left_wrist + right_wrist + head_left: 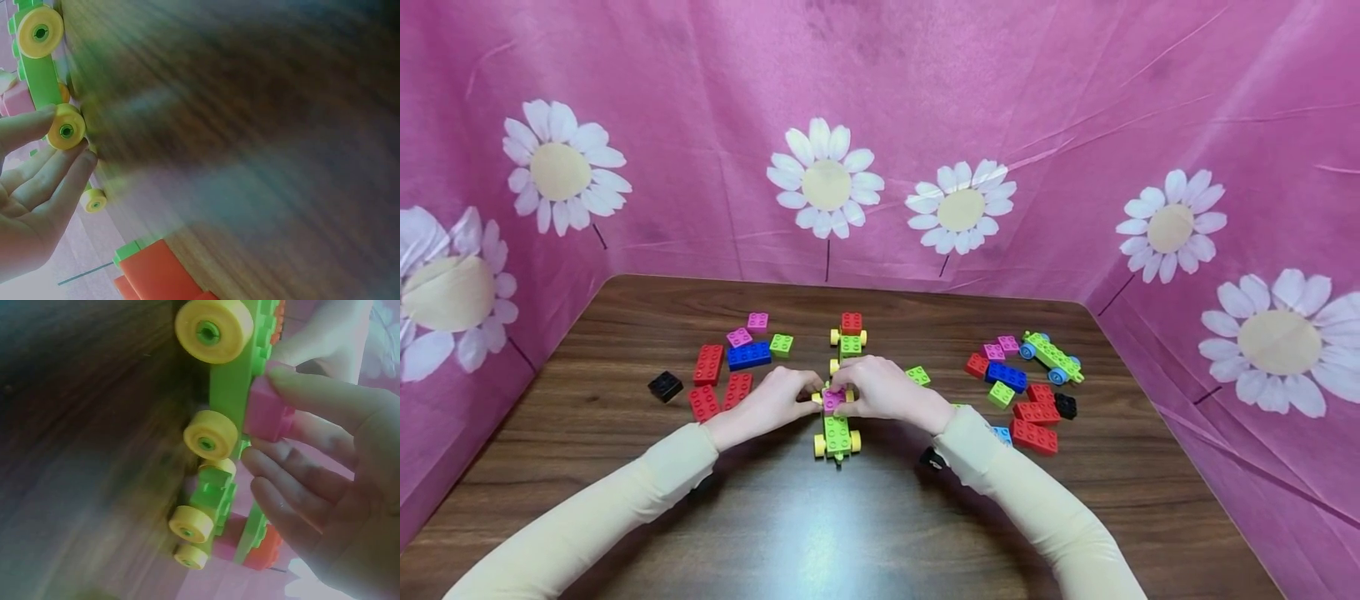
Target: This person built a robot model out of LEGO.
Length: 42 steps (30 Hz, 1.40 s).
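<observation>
A lime-green wheeled base [837, 437] with yellow wheels stands at the middle of the table. Near its far end sits a pink brick [267, 411], which my right hand [889, 388] pinches between thumb and fingers. At the left side, my left hand [777, 397] grips the base by a yellow wheel [66, 128], thumb above and fingertips below. Directly behind stands another green base [851, 345] on yellow wheels, bearing a red brick [852, 322]; my right hand partly hides it in the head view.
Left of the hands lie red bricks [708, 365], a blue brick [749, 356], pink and green ones, and a black piece [666, 386]. At right are a green base with blue wheels [1051, 357], a blue brick [1006, 377], several red bricks [1034, 437] and a black piece [1065, 406].
</observation>
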Each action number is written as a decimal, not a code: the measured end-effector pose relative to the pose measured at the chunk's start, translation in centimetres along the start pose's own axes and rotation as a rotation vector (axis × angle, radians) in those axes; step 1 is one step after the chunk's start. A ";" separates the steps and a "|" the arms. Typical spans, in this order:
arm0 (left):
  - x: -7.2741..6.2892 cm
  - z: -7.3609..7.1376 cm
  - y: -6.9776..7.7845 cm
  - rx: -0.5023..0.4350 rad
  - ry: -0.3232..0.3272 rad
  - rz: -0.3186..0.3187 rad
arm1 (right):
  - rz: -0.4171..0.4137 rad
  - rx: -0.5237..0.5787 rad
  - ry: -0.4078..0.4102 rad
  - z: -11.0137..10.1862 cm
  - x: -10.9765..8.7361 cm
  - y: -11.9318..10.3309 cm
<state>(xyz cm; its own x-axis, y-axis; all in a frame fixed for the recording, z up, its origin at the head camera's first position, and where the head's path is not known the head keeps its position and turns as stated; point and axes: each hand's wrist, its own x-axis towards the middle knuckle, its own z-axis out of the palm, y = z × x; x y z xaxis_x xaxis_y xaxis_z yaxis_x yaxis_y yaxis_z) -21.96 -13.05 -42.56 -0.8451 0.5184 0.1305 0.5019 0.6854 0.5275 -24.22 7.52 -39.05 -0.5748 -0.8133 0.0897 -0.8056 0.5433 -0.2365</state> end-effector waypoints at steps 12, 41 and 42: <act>0.1 0.2 -0.3 -0.006 -0.013 0.004 | -0.073 0.074 0.068 0.7 -1.3 1.4; 0.2 0.3 0.0 0.044 0.029 0.035 | 0.014 0.139 0.079 0.2 -1.2 0.9; 0.2 0.3 0.0 0.043 0.028 0.033 | 0.017 0.140 0.078 0.2 -1.2 0.9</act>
<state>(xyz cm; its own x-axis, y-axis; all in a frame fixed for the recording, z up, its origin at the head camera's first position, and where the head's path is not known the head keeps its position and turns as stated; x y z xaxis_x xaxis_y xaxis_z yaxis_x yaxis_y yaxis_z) -22.04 -12.84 -42.76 -0.8323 0.5274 0.1708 0.5368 0.6896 0.4862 -24.18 8.95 -39.53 -0.6022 -0.7825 0.1582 -0.7708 0.5183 -0.3704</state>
